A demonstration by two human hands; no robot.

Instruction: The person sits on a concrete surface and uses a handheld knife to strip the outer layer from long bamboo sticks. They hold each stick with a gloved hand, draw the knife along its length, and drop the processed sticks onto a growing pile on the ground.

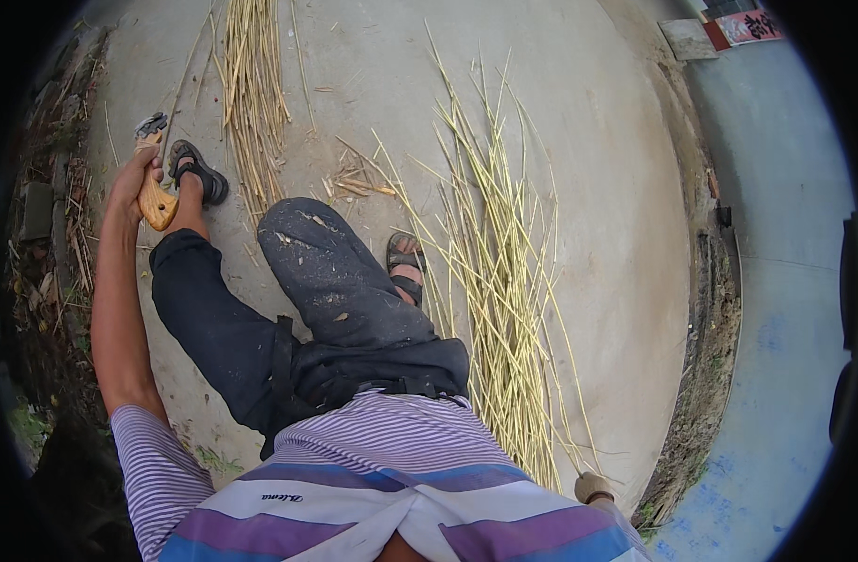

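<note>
My left hand (139,174) is closed around a curved, light wooden handle (157,202) with a hole near its lower end. A grey metal head (151,125) sits at the handle's far end; what kind of tool it is cannot be told. At the lower right, my right hand (593,486), in a pale glove, is closed at the ends of thin stalks. Those stalks stick out of a loose heap of long, yellow-green stalks (506,281) along my right side. A denser bundle of drier, straw-coloured stalks (251,91) lies ahead, left of centre.
I sit with knees bent over a concrete floor (611,175); bits of stalk dot my dark trousers (344,281). Short broken pieces (358,181) lie between the two piles. Rubble and plant litter (56,232) border the left, a blue-grey wall (780,295) the right.
</note>
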